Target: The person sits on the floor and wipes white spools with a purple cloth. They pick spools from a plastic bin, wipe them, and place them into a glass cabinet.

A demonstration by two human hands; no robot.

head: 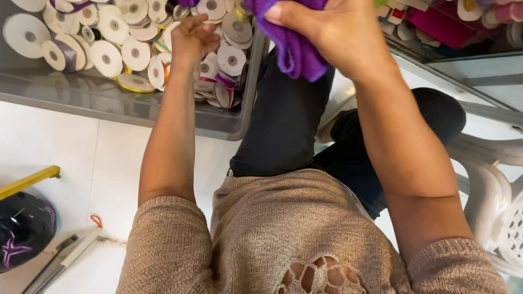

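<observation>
Right hand [321, 30] grips cloth [297, 51] (raised).

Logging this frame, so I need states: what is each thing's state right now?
Cloth: bunched, gripped by the right hand.
Left hand: closed, among the ribbon spools.
Ribbon spools: heaped loose in the glass case.
Helmet: resting on the floor.
Plastic chair: unoccupied.

Our left hand [190, 38] rests on the spools [125, 43] heaped in the tray [109, 100], while our right hand [327, 32] grips the cloth [297, 51] just right of the tray's corner. A helmet [24, 228] lies on the floor at far left below the tray, a chair [490, 190] stands at far right, and more spools [490, 16] lie behind the right hand.
</observation>
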